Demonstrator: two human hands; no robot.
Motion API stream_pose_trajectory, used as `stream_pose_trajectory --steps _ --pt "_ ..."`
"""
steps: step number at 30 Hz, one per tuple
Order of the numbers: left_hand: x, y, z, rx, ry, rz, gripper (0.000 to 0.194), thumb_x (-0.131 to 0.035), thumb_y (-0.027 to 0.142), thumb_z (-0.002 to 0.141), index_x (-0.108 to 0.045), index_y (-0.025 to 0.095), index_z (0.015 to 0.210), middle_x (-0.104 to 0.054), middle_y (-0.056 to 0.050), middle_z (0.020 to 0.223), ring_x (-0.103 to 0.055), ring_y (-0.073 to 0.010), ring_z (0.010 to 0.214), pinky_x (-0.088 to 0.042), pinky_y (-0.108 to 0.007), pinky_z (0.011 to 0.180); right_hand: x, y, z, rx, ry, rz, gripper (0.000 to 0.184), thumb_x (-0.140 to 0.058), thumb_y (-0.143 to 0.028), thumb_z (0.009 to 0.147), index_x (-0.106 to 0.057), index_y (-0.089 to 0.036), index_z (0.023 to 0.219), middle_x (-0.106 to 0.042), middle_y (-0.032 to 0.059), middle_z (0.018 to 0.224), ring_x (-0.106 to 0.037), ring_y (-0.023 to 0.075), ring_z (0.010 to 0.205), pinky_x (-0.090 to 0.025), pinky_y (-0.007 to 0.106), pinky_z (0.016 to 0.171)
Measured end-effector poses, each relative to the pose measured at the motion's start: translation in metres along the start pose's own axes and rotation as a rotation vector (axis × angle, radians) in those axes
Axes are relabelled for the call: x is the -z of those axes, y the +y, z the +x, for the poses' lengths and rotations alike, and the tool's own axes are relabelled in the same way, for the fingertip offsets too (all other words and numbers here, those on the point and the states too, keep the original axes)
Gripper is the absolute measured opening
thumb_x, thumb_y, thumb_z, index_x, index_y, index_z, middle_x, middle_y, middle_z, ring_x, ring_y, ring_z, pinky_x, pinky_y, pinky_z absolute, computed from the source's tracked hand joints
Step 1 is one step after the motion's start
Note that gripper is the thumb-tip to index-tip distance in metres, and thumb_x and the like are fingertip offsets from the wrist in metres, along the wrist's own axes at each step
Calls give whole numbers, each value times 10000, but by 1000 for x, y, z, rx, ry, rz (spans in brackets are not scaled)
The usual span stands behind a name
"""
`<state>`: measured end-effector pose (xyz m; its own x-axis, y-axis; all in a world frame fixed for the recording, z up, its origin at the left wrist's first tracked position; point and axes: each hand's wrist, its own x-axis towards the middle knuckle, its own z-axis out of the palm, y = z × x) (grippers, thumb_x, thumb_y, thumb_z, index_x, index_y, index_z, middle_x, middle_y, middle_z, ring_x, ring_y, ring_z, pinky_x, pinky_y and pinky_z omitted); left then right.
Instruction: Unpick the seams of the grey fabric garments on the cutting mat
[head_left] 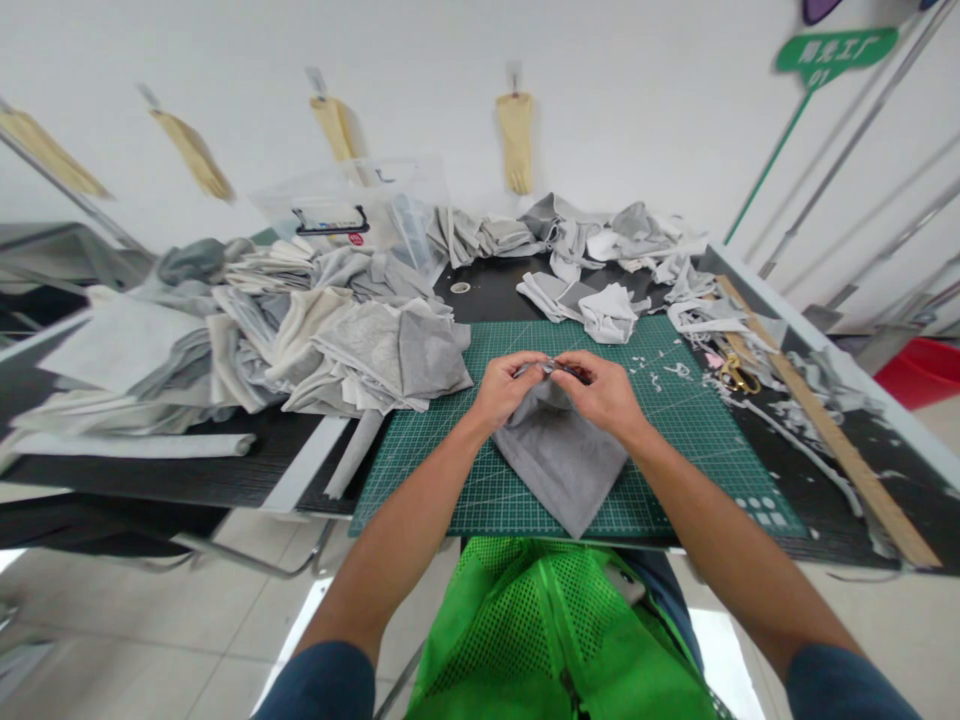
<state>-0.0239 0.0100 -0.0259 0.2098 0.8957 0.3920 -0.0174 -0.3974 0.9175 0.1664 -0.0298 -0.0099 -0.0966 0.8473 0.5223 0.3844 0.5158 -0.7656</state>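
Observation:
A grey cloth (566,465) hangs in loose folds over the green cutting mat (694,415), with one corner pointing toward my body. My left hand (508,394) pinches its far edge between thumb and fingers. Close beside it, my right hand (602,392) grips the same edge, and the fingertips of both hands nearly meet. A small dark, thin item shows at the right fingers; its kind is too small to make out. Beyond the hands lie a folded grey-and-white cloth (566,300) and a white cloth bundle (609,312).
A large heap of grey and white cloths (360,340) covers the left side. Behind it stands a clear plastic box (330,215). On the right are gold-handled scissors (739,375), a wooden strip (832,440) and scraps. A tape roll (460,288) lies at the back.

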Motion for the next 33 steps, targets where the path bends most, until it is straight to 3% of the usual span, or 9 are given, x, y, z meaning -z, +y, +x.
stream_pose_trajectory --steps 17,24,33 --pt "-1 0 0 -38 -15 -39 288 -797 454 827 -821 207 972 -807 -63 1002 -729 -212 941 -559 -338 896 -1 1 1 -61 14 73 218 -726 -409 870 -775 -222 971 -776 46 938 -693 204 799 -536 336 752" --pt "0 2 2 -68 -25 -34 255 -782 418 845 -814 194 963 -803 -76 1018 -723 -215 977 -538 -331 920 5 5 7 -135 104 171 257 -728 -411 861 -739 -195 1001 -736 35 874 -640 172 716 -496 300 665" --pt "2 -3 2 -63 -28 -72 246 -790 413 847 -809 200 969 -796 -62 1004 -715 -197 944 -532 -321 907 3 0 2 -74 -1 80 246 -731 -380 849 -736 -210 1028 -754 48 946 -678 199 800 -539 339 759"
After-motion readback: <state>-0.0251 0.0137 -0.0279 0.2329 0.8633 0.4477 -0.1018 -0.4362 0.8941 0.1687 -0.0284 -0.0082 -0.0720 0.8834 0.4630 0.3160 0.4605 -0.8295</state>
